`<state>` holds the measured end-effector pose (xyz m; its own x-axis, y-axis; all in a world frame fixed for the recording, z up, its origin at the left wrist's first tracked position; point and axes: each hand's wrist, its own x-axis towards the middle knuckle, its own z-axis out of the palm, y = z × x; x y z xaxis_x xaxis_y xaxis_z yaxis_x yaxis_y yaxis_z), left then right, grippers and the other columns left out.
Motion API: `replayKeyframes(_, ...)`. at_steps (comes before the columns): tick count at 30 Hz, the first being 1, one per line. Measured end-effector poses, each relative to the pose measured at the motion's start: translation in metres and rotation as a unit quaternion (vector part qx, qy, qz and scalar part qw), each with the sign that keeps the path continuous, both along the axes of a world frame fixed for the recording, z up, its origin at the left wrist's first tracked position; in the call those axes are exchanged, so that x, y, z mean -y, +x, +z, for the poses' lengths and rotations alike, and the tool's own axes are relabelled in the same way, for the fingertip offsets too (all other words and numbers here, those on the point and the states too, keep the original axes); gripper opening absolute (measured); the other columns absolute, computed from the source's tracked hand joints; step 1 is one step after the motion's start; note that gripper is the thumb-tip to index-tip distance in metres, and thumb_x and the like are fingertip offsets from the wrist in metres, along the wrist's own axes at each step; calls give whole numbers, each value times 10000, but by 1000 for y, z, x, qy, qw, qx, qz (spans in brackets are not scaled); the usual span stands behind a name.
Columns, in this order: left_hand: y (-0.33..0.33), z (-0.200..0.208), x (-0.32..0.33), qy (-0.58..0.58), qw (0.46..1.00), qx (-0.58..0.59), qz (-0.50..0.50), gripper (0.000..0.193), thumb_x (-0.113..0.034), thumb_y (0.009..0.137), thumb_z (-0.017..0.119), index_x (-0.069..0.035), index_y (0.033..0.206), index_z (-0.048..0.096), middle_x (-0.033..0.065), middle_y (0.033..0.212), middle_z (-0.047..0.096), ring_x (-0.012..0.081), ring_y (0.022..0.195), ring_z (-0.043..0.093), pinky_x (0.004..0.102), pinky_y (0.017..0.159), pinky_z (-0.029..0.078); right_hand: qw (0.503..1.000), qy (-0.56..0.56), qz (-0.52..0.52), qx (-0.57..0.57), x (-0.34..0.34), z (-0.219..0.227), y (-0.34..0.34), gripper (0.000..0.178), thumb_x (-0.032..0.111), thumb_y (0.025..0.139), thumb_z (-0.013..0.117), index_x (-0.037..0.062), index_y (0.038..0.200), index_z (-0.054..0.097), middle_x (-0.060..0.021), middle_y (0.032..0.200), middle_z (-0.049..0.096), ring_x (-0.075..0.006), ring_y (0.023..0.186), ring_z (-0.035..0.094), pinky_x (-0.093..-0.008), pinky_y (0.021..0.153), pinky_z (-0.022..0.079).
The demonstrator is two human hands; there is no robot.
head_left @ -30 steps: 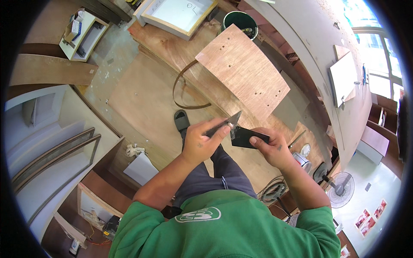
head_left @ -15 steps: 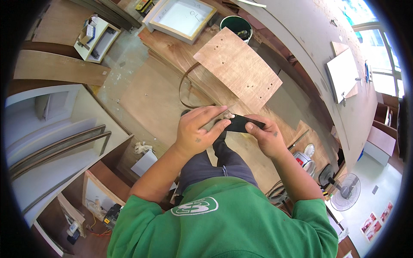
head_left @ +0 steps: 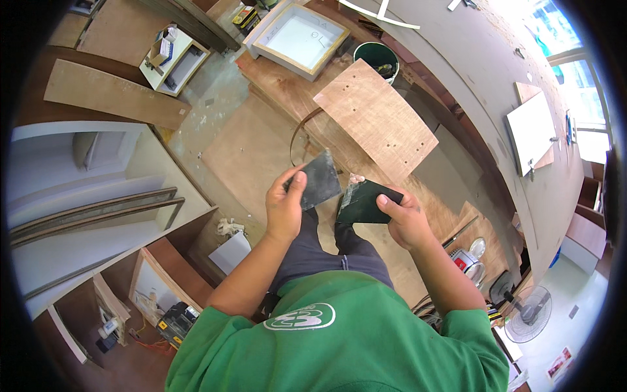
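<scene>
In my left hand (head_left: 285,204) is a flat, dark grey putty spreader (head_left: 319,181), pinched between thumb and fingers and smeared on its face. My right hand (head_left: 407,219) grips a second flat spreader (head_left: 363,204), black, thumb on top, with a pale streak along its left edge. A small pinkish lump of putty-like paste (head_left: 356,178) sits on that one's upper corner. The two spreaders are held apart, a narrow gap between them, above my legs. Just beyond them lies a plywood panel (head_left: 379,119) with several small dark spots or holes.
Under the panel are stacked boards (head_left: 277,81), with a curved brown strip (head_left: 295,138) hanging beside it. A bucket (head_left: 377,57) and a white-bottomed drawer (head_left: 312,70) stand beyond. A cabinet (head_left: 160,157) fills the left; a tin (head_left: 465,261) and a fan (head_left: 528,313) are at right.
My left hand has drawn away from the right and turned, bringing its spreader's broad face into view. The right-hand spreader has tilted flat, and the paste shows on its corner.
</scene>
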<state>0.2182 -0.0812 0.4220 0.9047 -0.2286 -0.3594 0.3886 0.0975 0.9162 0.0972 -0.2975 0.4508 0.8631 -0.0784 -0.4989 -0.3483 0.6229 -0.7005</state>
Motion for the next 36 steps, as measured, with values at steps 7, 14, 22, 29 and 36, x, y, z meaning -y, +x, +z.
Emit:
replayKeyframes(7,62,-79,-52,-177,952,-248,41,367,-42,884,649,10,1242,593,98,1152,668,233,1062,644,376,955,506,996,61,-49,-40,-29,-19,45,285,164,964,634,-31,1172,640,-108,1082,710,-185,983,666,-348,909,501)
replayKeyframes(14,172,-144,-69,42,986,21,-159,300,-48,948,609,29,1238,629,135,1206,692,182,1121,634,311,998,471,987,137,-86,-6,-77,-54,114,309,151,940,677,-30,1186,630,-146,1122,681,-283,1092,635,-452,988,472)
replayKeyframes(22,270,-217,-36,-15,936,197,-291,341,22,939,584,-37,1266,655,117,1285,666,228,1191,613,326,1047,447,988,136,-28,72,-116,-103,189,266,185,939,669,-51,1059,699,-252,1012,697,-371,1001,648,-480,877,476)
replayKeyframes(29,288,-254,1,-78,899,289,-320,474,119,833,595,-74,1258,671,72,1307,661,291,1299,533,385,1103,409,991,128,-12,43,-113,-131,224,280,203,939,667,-52,1043,714,-264,986,699,-393,953,657,-484,840,492)
replayKeyframes(36,285,-265,14,-67,878,309,-359,506,94,796,618,-68,1273,662,100,1316,653,299,1301,524,409,1117,385,992,120,-12,26,-109,-144,228,277,207,940,667,-45,1042,718,-260,982,702,-383,943,655,-475,837,495)
